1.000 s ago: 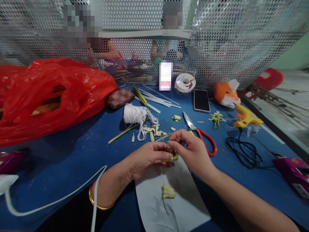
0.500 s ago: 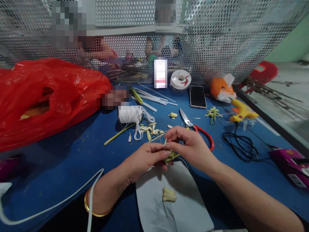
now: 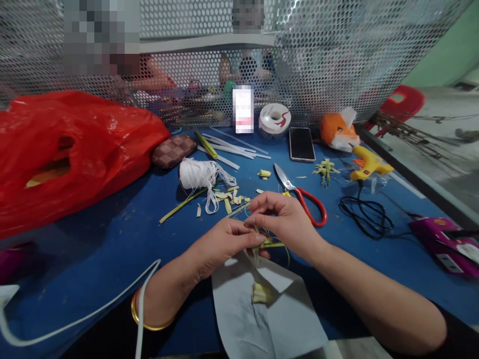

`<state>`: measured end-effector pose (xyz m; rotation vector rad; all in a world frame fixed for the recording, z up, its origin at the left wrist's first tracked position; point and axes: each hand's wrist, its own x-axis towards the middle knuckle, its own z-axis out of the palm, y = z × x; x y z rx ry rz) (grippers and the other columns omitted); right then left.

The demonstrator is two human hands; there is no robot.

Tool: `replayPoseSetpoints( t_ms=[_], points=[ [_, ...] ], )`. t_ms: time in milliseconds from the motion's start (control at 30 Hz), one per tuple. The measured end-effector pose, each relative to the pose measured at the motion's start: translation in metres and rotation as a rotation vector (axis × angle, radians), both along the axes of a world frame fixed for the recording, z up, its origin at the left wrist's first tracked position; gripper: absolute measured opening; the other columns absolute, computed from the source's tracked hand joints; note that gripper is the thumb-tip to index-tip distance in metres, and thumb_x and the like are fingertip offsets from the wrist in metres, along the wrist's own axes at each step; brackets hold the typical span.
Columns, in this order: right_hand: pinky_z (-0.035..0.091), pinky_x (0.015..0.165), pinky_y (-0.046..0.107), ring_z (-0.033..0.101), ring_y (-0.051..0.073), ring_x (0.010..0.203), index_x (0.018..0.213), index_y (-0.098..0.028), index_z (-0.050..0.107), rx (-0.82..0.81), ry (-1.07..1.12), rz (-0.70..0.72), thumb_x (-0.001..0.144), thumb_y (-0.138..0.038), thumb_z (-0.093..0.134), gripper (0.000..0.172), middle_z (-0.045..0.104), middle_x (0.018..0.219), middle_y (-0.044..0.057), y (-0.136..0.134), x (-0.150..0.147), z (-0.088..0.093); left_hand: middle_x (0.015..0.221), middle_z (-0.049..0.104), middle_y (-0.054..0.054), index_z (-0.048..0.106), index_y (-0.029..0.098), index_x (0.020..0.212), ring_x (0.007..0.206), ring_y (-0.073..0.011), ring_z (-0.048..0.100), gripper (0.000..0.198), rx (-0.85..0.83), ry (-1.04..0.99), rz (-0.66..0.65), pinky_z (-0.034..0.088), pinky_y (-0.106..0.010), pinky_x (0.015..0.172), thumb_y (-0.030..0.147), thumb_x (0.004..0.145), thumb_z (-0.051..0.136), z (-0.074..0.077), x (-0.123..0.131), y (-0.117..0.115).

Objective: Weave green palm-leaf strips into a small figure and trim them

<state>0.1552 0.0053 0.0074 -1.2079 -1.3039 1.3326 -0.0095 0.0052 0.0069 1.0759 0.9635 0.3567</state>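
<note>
Left hand: grip narrow, thumb and fingers holding yellow-green plant strips, which lie over the upper part of a white sheet. Right hand: thumb and index tips close together, just beside the left fingers; cannot tell whether this grip pinches a strip, contact being hidden. A short pale-yellow stalk piece rests on the sheet. On the blue surface, red-handled scissors lie beyond the right hand; white string roll and cut scraps beyond the left.
</note>
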Motion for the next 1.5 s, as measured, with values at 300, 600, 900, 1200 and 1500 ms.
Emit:
replayPoseSetpoints(
  t_ms=[300, 600, 900, 1200, 1500],
  points=[
    [0.047, 0.053, 0.022, 0.057, 0.009, 0.055, 0.073, -0.018, 0.065, 0.031, 0.077, -0.007, 0.067, -0.019, 0.076, 0.013, 0.064, 0.062, -0.004, 0.001, -0.001, -0.003, 0.059, 0.070, -0.006, 0.078, 0.013, 0.068, 0.047, -0.0091, 0.049, 0.035, -0.032, 0.021, -0.047, 0.034, -0.022, 0.052, 0.044, 0.080, 0.067, 0.003, 0.001, -0.004],
    [0.049, 0.064, 0.025, 0.060, 0.013, 0.066, 0.085, -0.019, 0.072, 0.013, 0.179, -0.114, 0.082, -0.049, 0.070, 0.030, 0.067, 0.072, 0.001, 0.004, 0.010, -0.004, 0.079, 0.076, -0.007, 0.078, 0.016, 0.086, 0.071, -0.0148, 0.064, 0.027, -0.078, -0.218, 0.350, 0.046, -0.026, 0.069, 0.040, 0.080, 0.069, -0.001, 0.000, 0.005],
    [0.044, 0.060, 0.024, 0.053, 0.012, 0.059, 0.067, -0.019, 0.065, 0.021, 0.103, -0.147, 0.072, -0.035, 0.079, 0.022, 0.061, 0.059, -0.003, 0.001, 0.004, -0.005, 0.072, 0.071, -0.006, 0.077, 0.013, 0.080, 0.064, -0.0120, 0.059, 0.023, -0.141, -0.279, 0.340, 0.043, -0.025, 0.069, 0.035, 0.076, 0.072, -0.001, 0.002, 0.004],
    [0.041, 0.058, 0.023, 0.050, 0.011, 0.058, 0.069, -0.020, 0.063, 0.070, 0.130, -0.247, 0.075, -0.033, 0.076, 0.020, 0.058, 0.059, -0.004, 0.003, 0.005, -0.017, 0.075, 0.071, -0.005, 0.079, 0.013, 0.080, 0.057, -0.0086, 0.053, 0.022, -0.178, -0.249, 0.334, 0.038, -0.023, 0.060, 0.030, 0.066, 0.078, -0.001, 0.003, 0.004],
    [0.037, 0.053, 0.022, 0.046, 0.010, 0.055, 0.069, -0.019, 0.062, 0.033, 0.156, -0.283, 0.076, -0.035, 0.076, 0.022, 0.057, 0.058, -0.004, 0.004, 0.006, -0.022, 0.071, 0.072, -0.008, 0.079, 0.012, 0.080, 0.057, -0.0082, 0.053, 0.021, -0.180, -0.231, 0.273, 0.039, -0.021, 0.061, 0.029, 0.068, 0.077, 0.000, 0.001, 0.003]
  ],
)
